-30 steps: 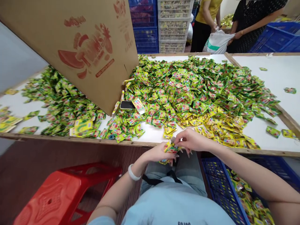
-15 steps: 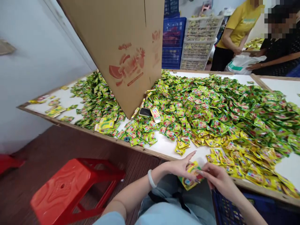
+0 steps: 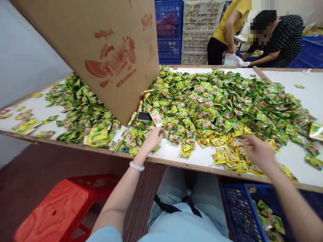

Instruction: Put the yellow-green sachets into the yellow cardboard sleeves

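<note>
My left hand (image 3: 153, 138), a white band on its wrist, reaches over the front of the table with bent fingers. Its fingertips meet the white lower end of a small printed carton (image 3: 155, 117); whether they grip it is hidden. Beside that carton lies a phone (image 3: 144, 116) on green candy packets (image 3: 202, 97). Smeared by motion, my right hand (image 3: 258, 151) is over the yellow candy packets (image 3: 227, 156) near the front edge. At the far right edge of view is a yellow-green pack (image 3: 316, 131) with a white end.
A large cardboard box (image 3: 113, 50) stands tilted among the packets. Yellow packs (image 3: 97, 135) lie left of me. A red stool (image 3: 55, 208) stands at lower left, a blue crate (image 3: 248, 208) under the table. Two people bend over a white bag (image 3: 233, 60) behind the table.
Both hands have parted from the yellow-green pack they held together over my lap. The left has moved forward and left to the carton, the right up and right. My view has turned right.
</note>
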Demonstrator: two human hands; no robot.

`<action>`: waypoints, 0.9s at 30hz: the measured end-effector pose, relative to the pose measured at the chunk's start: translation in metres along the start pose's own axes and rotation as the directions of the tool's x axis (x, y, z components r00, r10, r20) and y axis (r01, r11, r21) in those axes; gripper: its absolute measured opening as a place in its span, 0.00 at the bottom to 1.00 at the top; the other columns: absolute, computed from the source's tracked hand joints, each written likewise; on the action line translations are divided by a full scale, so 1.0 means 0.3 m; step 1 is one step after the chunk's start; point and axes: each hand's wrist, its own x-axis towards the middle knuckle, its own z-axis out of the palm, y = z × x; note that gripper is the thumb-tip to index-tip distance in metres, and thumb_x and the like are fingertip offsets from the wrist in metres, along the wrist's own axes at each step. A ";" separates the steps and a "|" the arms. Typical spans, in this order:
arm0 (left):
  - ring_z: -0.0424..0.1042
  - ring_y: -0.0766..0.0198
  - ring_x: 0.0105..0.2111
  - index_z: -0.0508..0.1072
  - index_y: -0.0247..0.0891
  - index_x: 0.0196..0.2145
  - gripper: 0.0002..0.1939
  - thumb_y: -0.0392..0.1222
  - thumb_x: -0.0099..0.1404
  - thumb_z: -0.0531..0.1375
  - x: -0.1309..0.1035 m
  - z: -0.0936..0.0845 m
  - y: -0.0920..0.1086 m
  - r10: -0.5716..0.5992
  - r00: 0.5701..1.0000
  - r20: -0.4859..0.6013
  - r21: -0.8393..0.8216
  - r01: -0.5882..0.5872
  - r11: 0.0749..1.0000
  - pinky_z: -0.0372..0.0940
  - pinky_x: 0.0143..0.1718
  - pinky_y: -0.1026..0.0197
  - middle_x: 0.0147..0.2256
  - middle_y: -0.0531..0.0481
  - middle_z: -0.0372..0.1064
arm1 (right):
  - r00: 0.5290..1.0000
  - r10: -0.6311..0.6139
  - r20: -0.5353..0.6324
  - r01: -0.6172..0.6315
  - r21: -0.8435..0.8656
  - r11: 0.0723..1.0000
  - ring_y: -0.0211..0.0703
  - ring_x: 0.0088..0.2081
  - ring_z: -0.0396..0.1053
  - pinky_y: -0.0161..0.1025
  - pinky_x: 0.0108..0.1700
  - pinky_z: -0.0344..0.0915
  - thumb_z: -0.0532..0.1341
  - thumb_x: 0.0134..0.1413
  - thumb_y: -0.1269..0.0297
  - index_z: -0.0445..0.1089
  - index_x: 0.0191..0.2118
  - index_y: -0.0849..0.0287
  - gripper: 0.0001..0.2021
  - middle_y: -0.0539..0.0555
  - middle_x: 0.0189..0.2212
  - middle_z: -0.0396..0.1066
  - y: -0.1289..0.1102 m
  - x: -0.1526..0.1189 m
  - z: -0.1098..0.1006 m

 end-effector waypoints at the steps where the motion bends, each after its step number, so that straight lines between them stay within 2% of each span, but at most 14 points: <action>1: 0.74 0.58 0.38 0.74 0.37 0.45 0.13 0.34 0.66 0.54 -0.029 0.049 0.021 0.010 0.999 0.036 -0.027 -0.009 1.000 0.70 0.47 0.54 0.40 0.45 0.75 | 0.993 -0.066 0.099 0.062 0.042 0.997 0.50 0.33 0.74 0.45 0.36 0.70 0.55 0.60 0.58 0.74 0.42 0.52 0.12 0.60 0.34 0.77 -0.068 0.008 0.117; 3: 0.74 0.58 0.38 0.74 0.38 0.46 0.12 0.37 0.67 0.56 -0.081 0.156 0.074 0.046 0.996 0.078 -0.046 -0.043 0.998 0.71 0.45 0.54 0.39 0.46 0.75 | 0.910 -0.253 0.328 0.223 0.126 0.967 0.51 0.45 0.73 0.45 0.47 0.68 0.54 0.63 0.63 0.74 0.45 0.59 0.13 0.62 0.42 0.76 -0.194 0.025 0.304; 4: 0.74 0.56 0.42 0.73 0.40 0.48 0.13 0.39 0.66 0.58 -0.101 0.207 0.101 0.077 0.993 0.086 -0.045 -0.074 0.996 0.70 0.47 0.53 0.42 0.45 0.74 | 0.893 -0.278 0.353 0.242 0.144 0.960 0.51 0.47 0.71 0.44 0.48 0.68 0.56 0.63 0.62 0.73 0.48 0.60 0.13 0.63 0.44 0.74 -0.244 0.035 0.369; 5: 0.73 0.54 0.47 0.72 0.41 0.51 0.17 0.40 0.64 0.60 -0.114 0.252 0.125 0.114 0.990 0.086 -0.039 -0.111 0.993 0.69 0.50 0.51 0.47 0.43 0.73 | 0.877 -0.298 0.376 0.256 0.158 0.954 0.52 0.49 0.69 0.44 0.49 0.67 0.58 0.62 0.64 0.73 0.50 0.62 0.14 0.63 0.46 0.73 -0.282 0.045 0.414; 7: 0.69 0.50 0.53 0.70 0.41 0.56 0.23 0.40 0.63 0.63 -0.122 0.318 0.158 0.199 0.977 0.077 -0.003 -0.200 0.980 0.67 0.54 0.47 0.52 0.41 0.69 | 0.871 -0.306 0.384 0.255 0.177 0.950 0.51 0.51 0.67 0.41 0.49 0.66 0.60 0.60 0.67 0.73 0.52 0.62 0.15 0.63 0.49 0.70 -0.318 0.063 0.457; 9: 0.69 0.50 0.52 0.71 0.39 0.56 0.21 0.38 0.66 0.60 -0.113 0.349 0.167 0.265 0.962 0.068 0.036 -0.268 0.963 0.66 0.54 0.46 0.51 0.40 0.70 | 0.869 -0.313 0.383 0.246 0.215 0.945 0.49 0.52 0.65 0.39 0.49 0.64 0.57 0.62 0.70 0.74 0.52 0.61 0.15 0.61 0.49 0.69 -0.312 0.074 0.460; 12: 0.69 0.51 0.50 0.75 0.39 0.52 0.16 0.36 0.71 0.54 -0.094 0.351 0.149 0.325 0.945 0.026 0.058 -0.326 0.944 0.66 0.54 0.46 0.48 0.40 0.72 | 0.880 -0.314 0.357 0.207 0.306 0.929 0.47 0.51 0.65 0.39 0.51 0.63 0.55 0.65 0.67 0.75 0.51 0.59 0.15 0.59 0.48 0.69 -0.265 0.076 0.444; 15: 0.66 0.49 0.54 0.76 0.41 0.50 0.14 0.38 0.70 0.56 -0.082 0.344 0.137 0.375 0.927 -0.014 0.086 -0.372 0.924 0.62 0.58 0.43 0.52 0.40 0.70 | 0.907 -0.276 0.317 0.123 0.427 0.896 0.45 0.48 0.67 0.41 0.53 0.64 0.56 0.65 0.66 0.76 0.50 0.59 0.14 0.58 0.45 0.69 -0.212 0.067 0.441; 18: 0.65 0.48 0.56 0.75 0.40 0.54 0.16 0.40 0.69 0.59 -0.059 0.357 0.161 0.365 0.931 0.016 0.077 -0.366 0.928 0.60 0.60 0.41 0.55 0.39 0.69 | 0.937 -0.196 0.288 0.006 0.548 0.837 0.44 0.44 0.68 0.42 0.49 0.67 0.57 0.64 0.64 0.78 0.47 0.58 0.14 0.56 0.40 0.68 -0.175 0.054 0.459; 21: 0.67 0.47 0.55 0.78 0.41 0.48 0.12 0.39 0.68 0.60 -0.009 0.379 0.204 0.305 0.952 0.025 -0.108 -0.301 0.948 0.60 0.59 0.42 0.50 0.40 0.72 | 0.959 -0.101 0.265 -0.099 0.647 0.756 0.47 0.46 0.67 0.45 0.49 0.69 0.61 0.60 0.56 0.79 0.43 0.58 0.14 0.57 0.40 0.66 -0.160 0.046 0.483; 24: 0.71 0.51 0.49 0.79 0.39 0.42 0.10 0.38 0.69 0.57 0.047 0.390 0.234 0.247 0.969 -0.001 -0.293 -0.237 0.926 0.64 0.55 0.46 0.44 0.41 0.75 | 0.964 -0.027 0.265 -0.186 0.740 0.646 0.50 0.48 0.67 0.45 0.43 0.73 0.60 0.57 0.45 0.77 0.42 0.59 0.21 0.59 0.44 0.67 -0.161 0.048 0.488; 27: 0.73 0.54 0.48 0.78 0.36 0.39 0.11 0.42 0.70 0.57 0.073 0.385 0.250 0.241 0.970 -0.003 -0.369 -0.225 0.902 0.68 0.49 0.53 0.47 0.39 0.74 | 0.950 -0.004 0.313 -0.266 0.812 0.519 0.46 0.41 0.71 0.43 0.36 0.75 0.59 0.55 0.38 0.73 0.40 0.58 0.25 0.57 0.39 0.70 -0.171 0.048 0.467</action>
